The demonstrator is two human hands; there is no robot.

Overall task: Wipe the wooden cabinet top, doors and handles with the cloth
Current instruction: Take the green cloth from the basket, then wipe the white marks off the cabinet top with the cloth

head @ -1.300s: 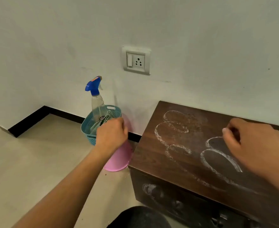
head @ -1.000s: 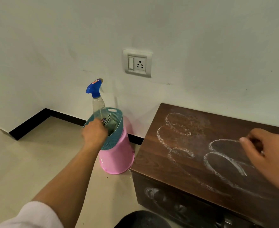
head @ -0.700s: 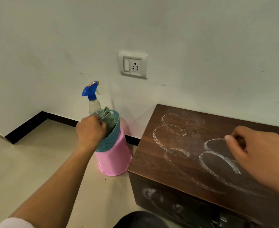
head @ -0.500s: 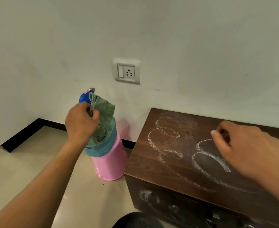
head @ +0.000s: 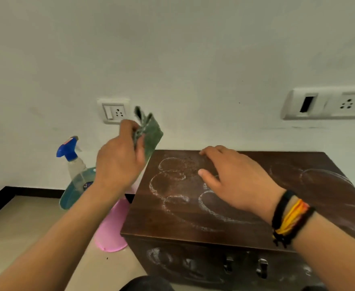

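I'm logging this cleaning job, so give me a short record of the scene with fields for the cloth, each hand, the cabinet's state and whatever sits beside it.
cloth: green folded cloth, held in the air above the cabinet's left edge
left hand: left hand gripping the cloth
right hand: right hand open over the top, holding nothing
cabinet: dark wooden cabinet, white powdery swirls on top and door fronts, unwiped
handles: metal handles on the front
beside it: blue-capped spray bottle in teal basket on pink bucket
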